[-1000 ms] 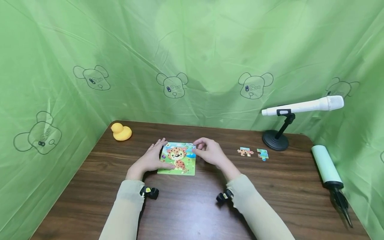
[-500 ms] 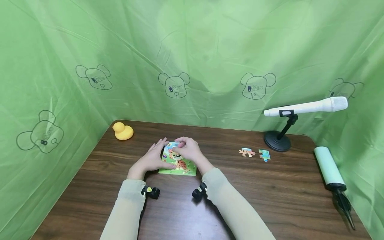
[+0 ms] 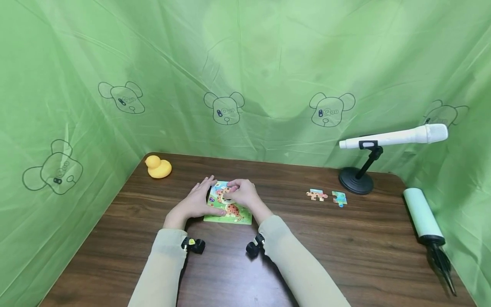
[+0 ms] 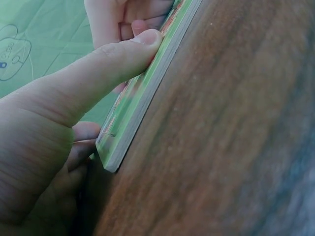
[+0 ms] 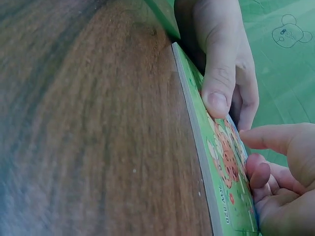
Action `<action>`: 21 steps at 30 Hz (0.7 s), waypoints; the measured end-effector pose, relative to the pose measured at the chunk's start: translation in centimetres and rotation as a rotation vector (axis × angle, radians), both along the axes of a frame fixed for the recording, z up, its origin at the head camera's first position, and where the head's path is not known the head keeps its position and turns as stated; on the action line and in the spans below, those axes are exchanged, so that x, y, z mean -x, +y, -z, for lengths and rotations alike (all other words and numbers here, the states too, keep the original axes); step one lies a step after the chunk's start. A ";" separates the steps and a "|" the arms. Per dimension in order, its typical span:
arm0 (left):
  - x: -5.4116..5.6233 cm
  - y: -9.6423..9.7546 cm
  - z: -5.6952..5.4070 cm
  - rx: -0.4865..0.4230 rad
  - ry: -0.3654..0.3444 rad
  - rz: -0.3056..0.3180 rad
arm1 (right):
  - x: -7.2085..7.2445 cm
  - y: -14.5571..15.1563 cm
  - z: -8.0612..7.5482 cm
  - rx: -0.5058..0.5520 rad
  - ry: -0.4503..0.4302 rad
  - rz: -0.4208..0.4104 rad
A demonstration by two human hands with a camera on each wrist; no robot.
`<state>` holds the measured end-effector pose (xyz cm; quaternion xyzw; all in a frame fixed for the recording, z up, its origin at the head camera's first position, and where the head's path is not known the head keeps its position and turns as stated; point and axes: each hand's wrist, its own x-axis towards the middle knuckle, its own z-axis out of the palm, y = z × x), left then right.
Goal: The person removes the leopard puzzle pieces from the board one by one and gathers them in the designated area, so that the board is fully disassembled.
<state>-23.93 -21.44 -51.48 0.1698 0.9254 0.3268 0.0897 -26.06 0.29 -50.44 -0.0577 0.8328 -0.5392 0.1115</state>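
Note:
In the head view a leopard jigsaw puzzle board (image 3: 238, 219) lies flat on the table, its green border and leopard picture partly covered by both hands. My left hand (image 3: 195, 202) rests at its left side, fingers stretched along the edge; in the left wrist view the thumb (image 4: 130, 51) lies on the board's face. Above the upper middle of the puzzle my right hand (image 3: 245, 196) bends its fingers down to the surface. Thumb and fingertips stand apart there in the right wrist view, and whether a piece sits between them is hidden.
Two loose jigsaw pieces, one leopard-spotted (image 3: 316, 195) and one blue-green (image 3: 339, 198), lie right of the board. A yellow rubber duck (image 3: 159, 167) is at the back left. A white microphone (image 3: 402, 136) on a black stand (image 3: 356, 181) and a mint hand pump (image 3: 422, 213) are on the right.
My right hand has shifted left from the board's upper right corner to its upper middle, with little movement over the last half second. My left hand stays on the board.

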 end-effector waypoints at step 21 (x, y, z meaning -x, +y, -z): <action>0.1 0.0 0.1 0.013 0.001 -0.002 | -0.1 0.3 0.3 0.137 -0.061 -0.030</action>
